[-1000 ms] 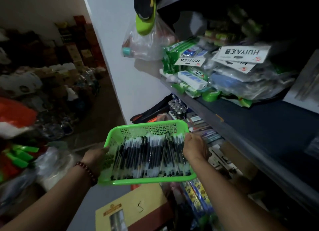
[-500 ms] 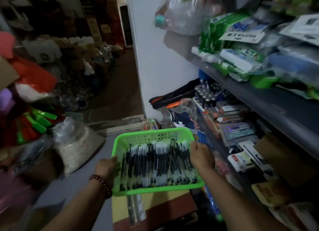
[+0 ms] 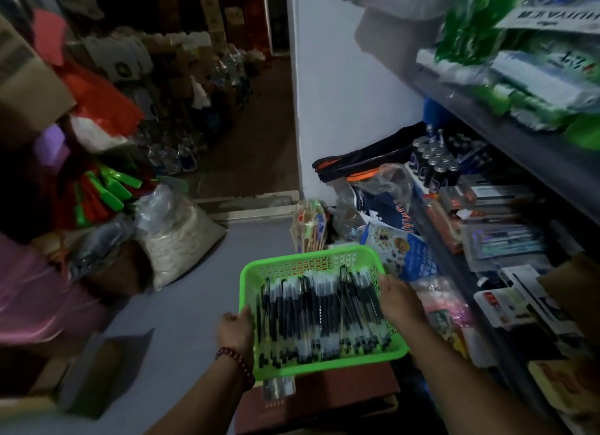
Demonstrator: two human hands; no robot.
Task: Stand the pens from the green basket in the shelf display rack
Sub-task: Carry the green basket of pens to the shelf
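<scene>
I grip the green basket [image 3: 319, 308] by its left and right rims, left hand [image 3: 235, 332] and right hand [image 3: 401, 304] curled on; the loose pens [image 3: 319, 314] inside look light and slippery, best pinched mid-barrel.

One green basket [image 3: 308, 261], one left hand [image 3: 235, 332], one right hand [image 3: 401, 304], one bead bracelet [image 3: 236, 365], dozens of pens [image 3: 324, 317].

Your 2 o'clock: upper shelf [image 3: 519, 142], green-and-white packets [image 3: 535, 87] stacked on it.
Your 3 o'clock: lower shelf [image 3: 461, 282], silver-capped dark bottles [image 3: 435, 165], flat boxed packs [image 3: 503, 239].
Your 9 o'clock: floor [image 3: 181, 321], white sack [image 3: 175, 236], open cardboard box [image 3: 97, 379].
</scene>
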